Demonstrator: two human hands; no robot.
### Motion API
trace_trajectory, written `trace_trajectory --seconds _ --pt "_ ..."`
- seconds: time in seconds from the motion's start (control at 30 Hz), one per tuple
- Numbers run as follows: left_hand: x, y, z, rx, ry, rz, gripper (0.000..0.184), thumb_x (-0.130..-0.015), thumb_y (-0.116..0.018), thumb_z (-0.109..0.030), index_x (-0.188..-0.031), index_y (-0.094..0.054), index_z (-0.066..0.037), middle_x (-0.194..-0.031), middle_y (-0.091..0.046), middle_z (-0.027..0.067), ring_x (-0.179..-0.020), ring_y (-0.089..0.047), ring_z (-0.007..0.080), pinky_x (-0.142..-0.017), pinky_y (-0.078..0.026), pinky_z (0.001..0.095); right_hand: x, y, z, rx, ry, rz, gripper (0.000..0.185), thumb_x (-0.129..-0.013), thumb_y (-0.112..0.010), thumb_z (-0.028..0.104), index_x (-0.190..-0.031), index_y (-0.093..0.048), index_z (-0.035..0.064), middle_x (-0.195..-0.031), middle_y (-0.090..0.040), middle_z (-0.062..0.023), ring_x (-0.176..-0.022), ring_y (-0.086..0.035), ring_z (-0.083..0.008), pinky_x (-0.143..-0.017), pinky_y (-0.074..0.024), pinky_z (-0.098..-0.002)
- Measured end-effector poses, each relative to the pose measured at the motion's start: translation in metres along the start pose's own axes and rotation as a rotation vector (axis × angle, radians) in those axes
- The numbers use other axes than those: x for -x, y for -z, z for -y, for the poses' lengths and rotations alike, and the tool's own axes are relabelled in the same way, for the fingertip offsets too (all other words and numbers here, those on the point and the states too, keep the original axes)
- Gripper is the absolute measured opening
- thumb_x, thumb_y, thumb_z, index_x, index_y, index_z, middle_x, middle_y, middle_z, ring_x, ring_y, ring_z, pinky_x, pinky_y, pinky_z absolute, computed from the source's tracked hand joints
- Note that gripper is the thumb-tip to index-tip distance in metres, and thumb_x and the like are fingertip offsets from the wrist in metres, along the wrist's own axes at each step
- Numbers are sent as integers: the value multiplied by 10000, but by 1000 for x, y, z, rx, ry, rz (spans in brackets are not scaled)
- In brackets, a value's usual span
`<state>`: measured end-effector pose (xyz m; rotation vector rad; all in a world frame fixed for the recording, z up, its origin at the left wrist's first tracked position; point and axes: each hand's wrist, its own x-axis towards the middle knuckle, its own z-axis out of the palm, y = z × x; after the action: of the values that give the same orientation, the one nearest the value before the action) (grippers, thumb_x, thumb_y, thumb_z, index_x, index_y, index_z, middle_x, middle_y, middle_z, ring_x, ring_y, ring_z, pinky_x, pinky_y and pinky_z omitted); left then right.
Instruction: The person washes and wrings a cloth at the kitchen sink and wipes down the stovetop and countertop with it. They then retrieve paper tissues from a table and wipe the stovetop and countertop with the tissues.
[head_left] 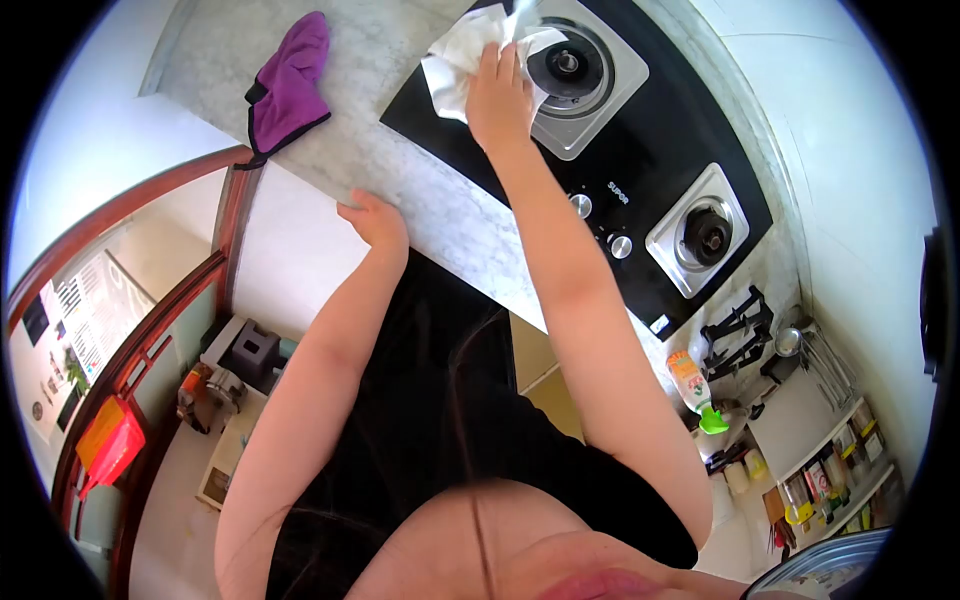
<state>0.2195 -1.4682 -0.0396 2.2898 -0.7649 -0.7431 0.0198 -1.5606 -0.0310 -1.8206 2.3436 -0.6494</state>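
My right hand (500, 105) presses a crumpled white paper towel (450, 75) against the black glass gas stove (640, 150), beside the larger burner (568, 65). Its fingers lie over the paper, and part of the towel spreads out past them to the left and top. At the counter's front edge is my left hand (376, 220), holding nothing, with its fingers apart and partly out of sight. Two round metal knobs (620, 245) sit on the stove's front. The smaller burner (708, 235) lies farther right.
A purple cloth (292, 85) with black edging lies on the marble counter (380, 130) at the left. Right of the stove stand an orange-labelled bottle with a green cap (692, 385), a black rack (740, 330) and a shelf of jars (830, 480). A wood-framed window (180, 290) stands at left.
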Motion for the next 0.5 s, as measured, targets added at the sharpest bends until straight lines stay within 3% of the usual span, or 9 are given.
trace_trajectory --seconds 0.1,0.13,0.27,0.4,0.5 --pt "2 1 2 -45 15 12 631 -1013 -333 -392 -1408 -224 88 -1348 -406 368 -1230 -457 466 -1053 -374 441 35 21 -1 52 -24 84 559 -908 -556 231 -1397 -366 36 -1405 -423 -193 -1284 -443 -346 -1033 -368 -448" --pt "4 3 -4 -33 34 23 626 -1014 -329 -389 -1407 -223 87 -1340 -411 372 -1224 -461 470 -1047 -379 447 45 26 -7 57 -48 117 544 -910 -549 234 -1409 -376 105 -1395 -444 -151 -1269 -461 -322 -1057 -341 -443" --pt "3 4 -9 -79 88 29 616 -1014 -316 -387 -1402 -227 83 -1321 -430 375 -1203 -474 483 -1030 -396 466 63 61 -38 161 -78 254 448 -923 -526 244 -1363 -451 210 -1344 -501 -56 -1247 -487 -258 -1021 -387 -428" --pt "4 4 -15 -127 114 23 615 -1013 -317 -394 -1408 -228 70 -1328 -427 373 -1198 -480 482 -1027 -401 468 63 93 -76 263 24 336 389 -914 -523 234 -1299 -498 183 -1348 -512 -26 -1271 -478 -224 -1010 -396 -517" --pt "4 4 -21 -148 161 15 613 -1012 -323 -397 -1413 -230 58 -1320 -440 369 -1183 -491 485 -1017 -411 473 48 102 -106 315 -34 395 369 -911 -506 236 -1272 -510 160 -1366 -504 -42 -1293 -463 -229 -1023 -385 -526"
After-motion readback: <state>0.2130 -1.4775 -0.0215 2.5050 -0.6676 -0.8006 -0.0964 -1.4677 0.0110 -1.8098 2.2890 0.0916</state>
